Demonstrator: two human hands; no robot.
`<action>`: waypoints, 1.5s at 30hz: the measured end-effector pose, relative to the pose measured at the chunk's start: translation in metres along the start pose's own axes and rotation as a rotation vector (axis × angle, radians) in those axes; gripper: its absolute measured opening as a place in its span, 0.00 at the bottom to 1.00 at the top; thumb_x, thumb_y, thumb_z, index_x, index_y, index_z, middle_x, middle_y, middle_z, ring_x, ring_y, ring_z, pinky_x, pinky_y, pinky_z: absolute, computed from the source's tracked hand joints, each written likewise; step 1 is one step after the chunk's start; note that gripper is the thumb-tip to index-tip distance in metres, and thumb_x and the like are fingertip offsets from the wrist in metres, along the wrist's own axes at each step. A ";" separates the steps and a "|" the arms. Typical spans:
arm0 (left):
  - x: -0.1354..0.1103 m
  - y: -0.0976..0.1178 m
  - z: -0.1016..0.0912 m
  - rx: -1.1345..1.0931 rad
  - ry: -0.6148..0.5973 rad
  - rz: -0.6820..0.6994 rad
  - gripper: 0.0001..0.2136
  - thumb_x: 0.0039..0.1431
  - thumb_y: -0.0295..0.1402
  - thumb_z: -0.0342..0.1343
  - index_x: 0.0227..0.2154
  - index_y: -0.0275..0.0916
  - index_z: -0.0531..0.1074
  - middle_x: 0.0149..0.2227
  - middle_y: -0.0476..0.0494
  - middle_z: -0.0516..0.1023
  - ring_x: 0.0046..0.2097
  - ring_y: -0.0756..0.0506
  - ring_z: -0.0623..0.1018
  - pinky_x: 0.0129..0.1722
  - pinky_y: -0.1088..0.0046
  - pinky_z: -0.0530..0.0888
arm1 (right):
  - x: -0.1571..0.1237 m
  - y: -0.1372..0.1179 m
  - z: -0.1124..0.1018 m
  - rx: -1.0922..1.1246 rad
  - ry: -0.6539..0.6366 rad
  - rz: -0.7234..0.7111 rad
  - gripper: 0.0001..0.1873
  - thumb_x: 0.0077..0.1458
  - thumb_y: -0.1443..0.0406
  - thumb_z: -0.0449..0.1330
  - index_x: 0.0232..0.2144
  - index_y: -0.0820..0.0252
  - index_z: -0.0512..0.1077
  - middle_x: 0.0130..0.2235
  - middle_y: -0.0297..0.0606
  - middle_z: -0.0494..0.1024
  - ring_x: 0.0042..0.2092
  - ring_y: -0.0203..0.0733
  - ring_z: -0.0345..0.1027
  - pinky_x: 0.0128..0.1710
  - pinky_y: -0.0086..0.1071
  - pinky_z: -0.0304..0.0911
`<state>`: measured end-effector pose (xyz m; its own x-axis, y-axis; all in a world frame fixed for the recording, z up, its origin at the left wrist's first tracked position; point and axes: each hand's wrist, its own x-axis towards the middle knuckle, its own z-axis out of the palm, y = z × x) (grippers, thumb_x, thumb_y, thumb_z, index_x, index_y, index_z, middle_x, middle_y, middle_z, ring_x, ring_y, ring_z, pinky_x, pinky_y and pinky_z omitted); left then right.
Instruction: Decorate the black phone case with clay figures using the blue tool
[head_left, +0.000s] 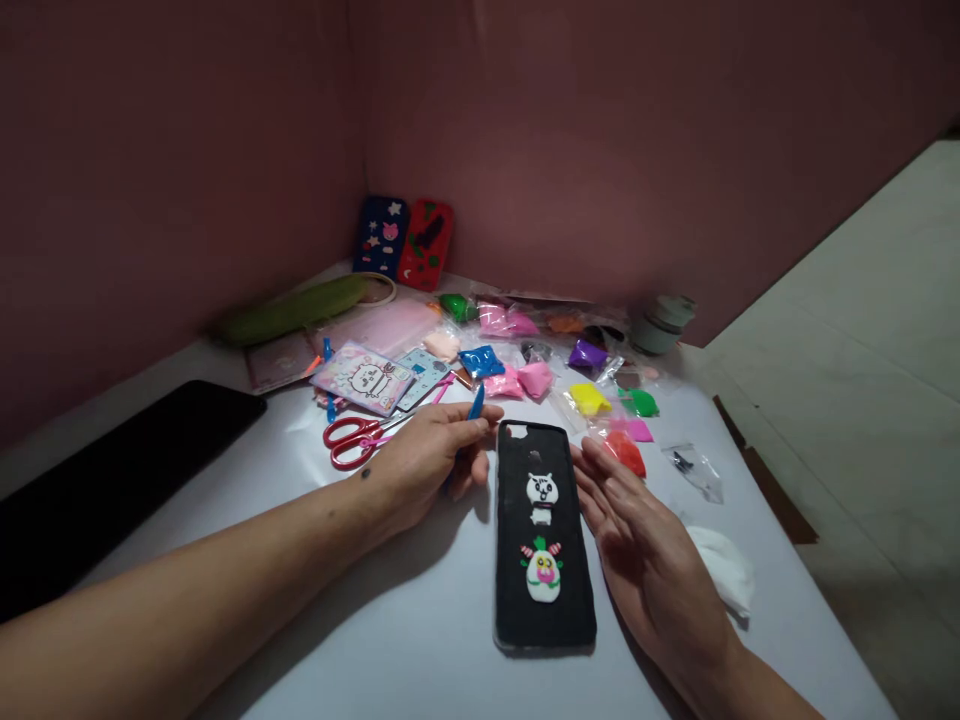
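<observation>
A black phone case (517, 560) lies flat on the white table, its camera cutout at the far end. Two small clay figures decorate it: a white animal head with a body piece (541, 492), and nearer me a white round figure with green and pink parts (543, 577). My left hand (439, 450), left of the case, is closed around a slim blue tool (477, 402) whose tip points up. Along the case's right side rests my right hand (637, 540), fingers stretched out and holding nothing; its fingertips are at or against the edge.
Red-handled scissors (352, 443) and picture cards (365, 378) lie left. Bagged coloured clay, including yellow (589, 399) and blue (481, 361), spreads behind the case. A white clay bag (724, 572) sits right. A black slab (150, 470) lies far left; two decorated cases (426, 243) lean on the wall.
</observation>
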<state>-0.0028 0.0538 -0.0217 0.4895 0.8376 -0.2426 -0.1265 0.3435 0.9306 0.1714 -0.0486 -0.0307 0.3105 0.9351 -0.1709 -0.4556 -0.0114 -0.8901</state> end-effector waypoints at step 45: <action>-0.001 0.003 0.002 -0.057 -0.063 -0.024 0.11 0.61 0.27 0.51 0.45 0.30 0.70 0.12 0.53 0.64 0.15 0.54 0.60 0.14 0.83 0.56 | 0.005 -0.009 -0.005 -0.026 -0.031 0.087 0.19 0.49 0.65 0.66 0.45 0.60 0.71 0.41 0.44 0.79 0.41 0.44 0.74 0.35 0.31 0.68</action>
<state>-0.0021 0.0528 -0.0185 0.5457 0.8013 -0.2452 -0.1619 0.3880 0.9073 0.1813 -0.0456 -0.0261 0.2446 0.9406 -0.2354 -0.4574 -0.1021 -0.8834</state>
